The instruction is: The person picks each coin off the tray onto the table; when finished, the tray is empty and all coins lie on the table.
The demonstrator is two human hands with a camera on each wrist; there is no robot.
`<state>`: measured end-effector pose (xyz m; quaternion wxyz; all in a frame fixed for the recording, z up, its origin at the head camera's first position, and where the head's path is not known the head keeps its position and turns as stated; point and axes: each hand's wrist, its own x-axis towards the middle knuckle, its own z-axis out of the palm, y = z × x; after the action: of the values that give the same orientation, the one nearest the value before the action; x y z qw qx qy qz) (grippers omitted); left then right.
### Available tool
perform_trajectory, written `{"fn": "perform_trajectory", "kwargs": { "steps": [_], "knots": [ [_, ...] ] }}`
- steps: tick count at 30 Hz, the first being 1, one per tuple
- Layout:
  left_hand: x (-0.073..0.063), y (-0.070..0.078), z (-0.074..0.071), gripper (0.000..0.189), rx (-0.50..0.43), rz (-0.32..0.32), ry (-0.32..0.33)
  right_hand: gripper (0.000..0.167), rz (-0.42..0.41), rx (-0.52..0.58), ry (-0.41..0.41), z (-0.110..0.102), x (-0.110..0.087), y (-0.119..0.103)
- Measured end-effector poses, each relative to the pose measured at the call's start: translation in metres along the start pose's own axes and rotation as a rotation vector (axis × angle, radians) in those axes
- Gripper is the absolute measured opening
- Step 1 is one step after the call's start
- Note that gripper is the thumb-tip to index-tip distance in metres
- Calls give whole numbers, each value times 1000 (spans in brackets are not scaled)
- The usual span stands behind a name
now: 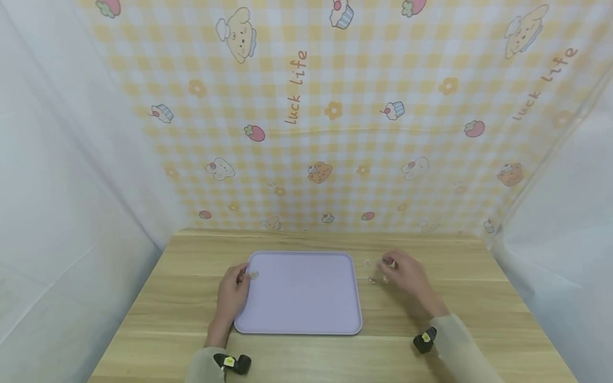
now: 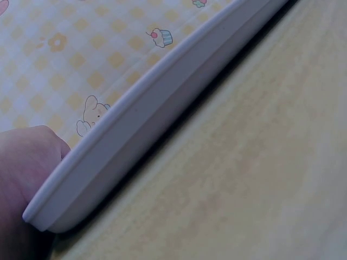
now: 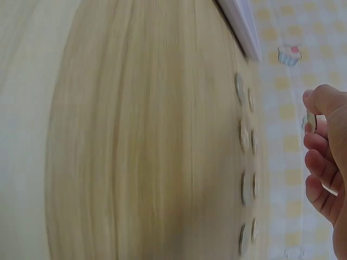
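Observation:
A shallow lilac tray lies on the table. My left hand holds its left edge, thumb and forefinger at the rim. Just inside the rim, by those fingertips, sits a small clear-gold round piece. In the left wrist view the left hand shows behind the tray's corner, its fingers mostly hidden. To the right of the tray, my right hand is above the table. Its thumb and forefinger pinch a thin round piece, seen nearly edge-on in the right wrist view; the other fingers curl loosely.
Several similar round pieces lie in two rows on the wooden table right of the tray; the head view shows one piece near the tray's far right corner. A checked cloth hangs behind, white sheets at the sides.

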<state>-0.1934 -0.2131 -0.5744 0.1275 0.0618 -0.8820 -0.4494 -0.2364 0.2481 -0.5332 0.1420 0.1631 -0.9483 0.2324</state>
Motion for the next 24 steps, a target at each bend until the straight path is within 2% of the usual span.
{"fn": "perform_trajectory", "kwargs": {
  "steps": [6,14,18,24],
  "knots": [
    [1,1,0,34,-16,-4,-6,27,59,3,-26,-9,-4,26],
    [-1,1,-1,36,16,-32,-34,35,173,49,-100,-20,-12,54],
    [-1,1,-2,37,13,-38,-37,35,201,68,-104,-24,-17,63],
    [-2,3,-2,36,11,-29,-33,34,222,32,-100,-26,-26,75]
  ]
}}
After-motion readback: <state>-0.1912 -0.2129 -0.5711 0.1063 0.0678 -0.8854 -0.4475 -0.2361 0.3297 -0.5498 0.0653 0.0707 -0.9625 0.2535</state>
